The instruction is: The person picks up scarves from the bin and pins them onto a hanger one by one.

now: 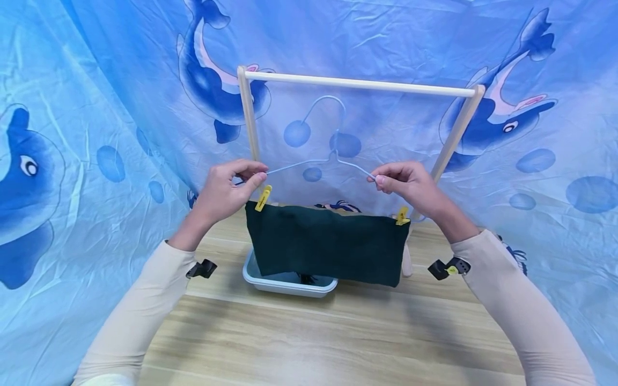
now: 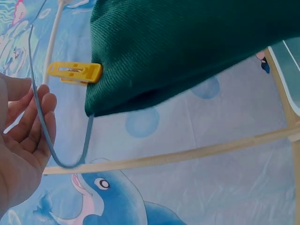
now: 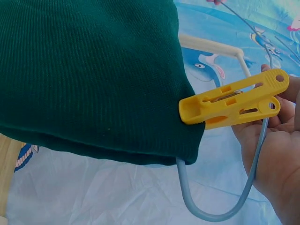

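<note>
A pale blue wire hanger (image 1: 334, 155) is held up in both hands, its hook pointing upward. My left hand (image 1: 229, 187) pinches the left arm of the hanger between thumb and fingers; my right hand (image 1: 407, 182) does the same on the right. Folded over the hanger's lower part hangs a dark green ribbed cloth (image 1: 328, 244). Yellow clothes pegs clip its upper corners, the left peg (image 1: 263, 198) below my left hand and the right peg (image 3: 234, 101) beside my right hand. In the left wrist view the hanger's rounded end (image 2: 70, 165) sticks out past the cloth.
Behind the hanger stands a wooden rack with a horizontal rail (image 1: 359, 84), higher than my hands. A light basin (image 1: 289, 288) sits on the wood-grain table (image 1: 309, 338), partly covered by the cloth, with something dark inside. A blue dolphin-print curtain (image 1: 415, 37) surrounds the table.
</note>
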